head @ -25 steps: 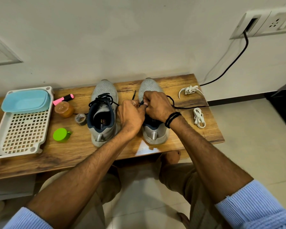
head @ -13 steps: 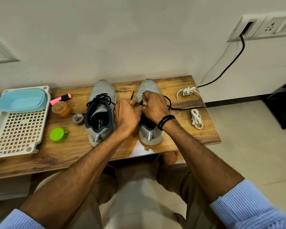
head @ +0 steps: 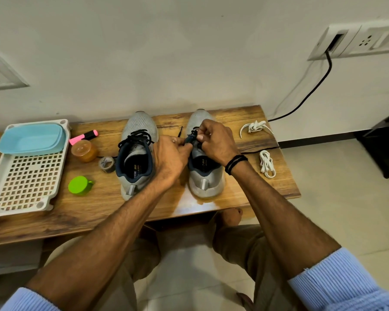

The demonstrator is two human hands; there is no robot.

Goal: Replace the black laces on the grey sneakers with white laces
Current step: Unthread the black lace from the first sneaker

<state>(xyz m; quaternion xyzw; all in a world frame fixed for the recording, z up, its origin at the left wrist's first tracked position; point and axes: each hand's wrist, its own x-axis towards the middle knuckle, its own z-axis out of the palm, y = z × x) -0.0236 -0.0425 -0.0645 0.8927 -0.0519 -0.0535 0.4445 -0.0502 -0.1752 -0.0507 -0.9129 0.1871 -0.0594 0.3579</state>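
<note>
The job looks barely begun. Mid-frame on the wooden surface (head: pixel 99 205), the sneaker on the left (head: pixel 135 162) keeps its black lace (head: pixel 137 138) fully threaded. The sneaker on the right (head: pixel 208 182) is being unlaced. The left grip (head: pixel 171 158) and right grip (head: pixel 216 142) meet over its eyelets, fingers curled, each pinching its black lace (head: pixel 192 136). Two bundled white laces (head: pixel 267 163) lie untouched at right. Both sneakers stand side by side, toes toward the wall at the frame's top and heels toward the person, so their long axis runs bottom to top.
</note>
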